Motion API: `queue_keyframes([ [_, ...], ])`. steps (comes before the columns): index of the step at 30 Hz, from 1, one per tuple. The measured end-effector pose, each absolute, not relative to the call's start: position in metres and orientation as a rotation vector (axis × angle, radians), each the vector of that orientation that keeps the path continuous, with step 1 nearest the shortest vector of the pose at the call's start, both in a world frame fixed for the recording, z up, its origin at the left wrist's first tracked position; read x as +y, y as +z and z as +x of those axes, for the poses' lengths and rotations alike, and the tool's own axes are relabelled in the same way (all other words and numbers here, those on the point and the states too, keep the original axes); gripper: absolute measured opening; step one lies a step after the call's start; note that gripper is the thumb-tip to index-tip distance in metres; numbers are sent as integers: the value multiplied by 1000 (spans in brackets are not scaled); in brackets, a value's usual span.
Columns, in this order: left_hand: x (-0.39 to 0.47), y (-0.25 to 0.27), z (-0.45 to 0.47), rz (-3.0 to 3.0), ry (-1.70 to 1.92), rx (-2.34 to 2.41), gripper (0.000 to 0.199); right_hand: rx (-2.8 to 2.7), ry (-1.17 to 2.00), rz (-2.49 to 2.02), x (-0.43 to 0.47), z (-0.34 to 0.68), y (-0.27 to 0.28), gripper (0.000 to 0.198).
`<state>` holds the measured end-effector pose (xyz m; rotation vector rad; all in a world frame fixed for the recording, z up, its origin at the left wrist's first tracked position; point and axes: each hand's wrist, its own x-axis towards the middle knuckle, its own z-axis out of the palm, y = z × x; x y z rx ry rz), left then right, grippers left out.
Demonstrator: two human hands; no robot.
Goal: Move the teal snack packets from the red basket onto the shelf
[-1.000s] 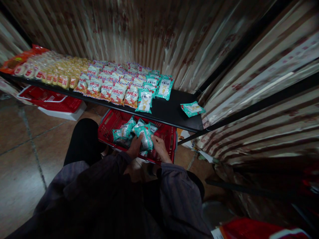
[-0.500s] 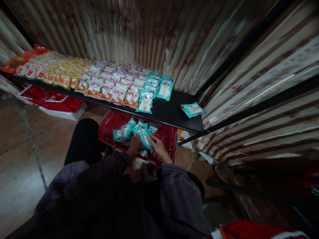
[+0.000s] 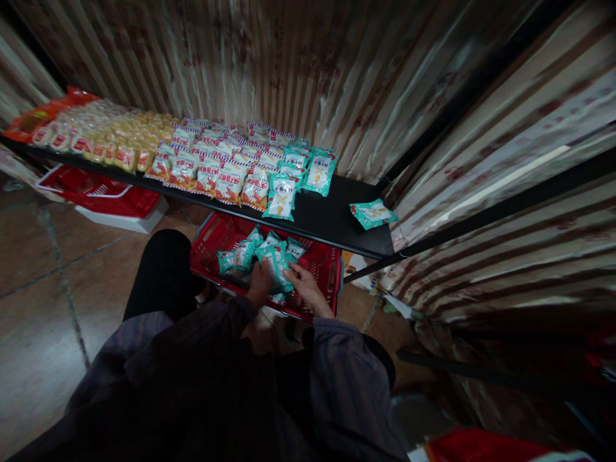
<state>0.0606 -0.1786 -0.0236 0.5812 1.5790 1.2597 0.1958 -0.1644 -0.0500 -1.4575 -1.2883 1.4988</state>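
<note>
Over the red basket [image 3: 206, 253], my left hand [image 3: 260, 282] grips a teal snack bag [image 3: 275, 266] by its left side. My right hand [image 3: 306, 285] pinches the same bag from the right, thumb and fingers at its edge. More teal snack bags [image 3: 239, 255] lie loosely heaped in the basket around and beneath it. Above the basket, on the black shelf [image 3: 322, 215], a few teal bags [image 3: 282, 196] stand in a small group, backs to the striped bags beside them. One teal bag [image 3: 373, 212] lies alone near the shelf's right end.
White and orange snack bags [image 3: 209, 172] fill the shelf's middle in rows, with small yellow packs [image 3: 122, 154] and an orange bag [image 3: 48, 112] further left. Another red basket [image 3: 96, 192] sits under the shelf. Striped curtain [image 3: 269, 58] and black frame bars [image 3: 462, 212] enclose the shelf.
Both hands stay over the basket holding the bag. The bag has tilted slightly, and my right fingers have shifted a little left along its edge.
</note>
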Motion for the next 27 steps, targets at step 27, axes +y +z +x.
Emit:
queue_keyframes([
  [27, -174, -48, 56, 582, 1185, 1655, 32, -1629, 1054, -1431, -162, 197, -48, 46],
])
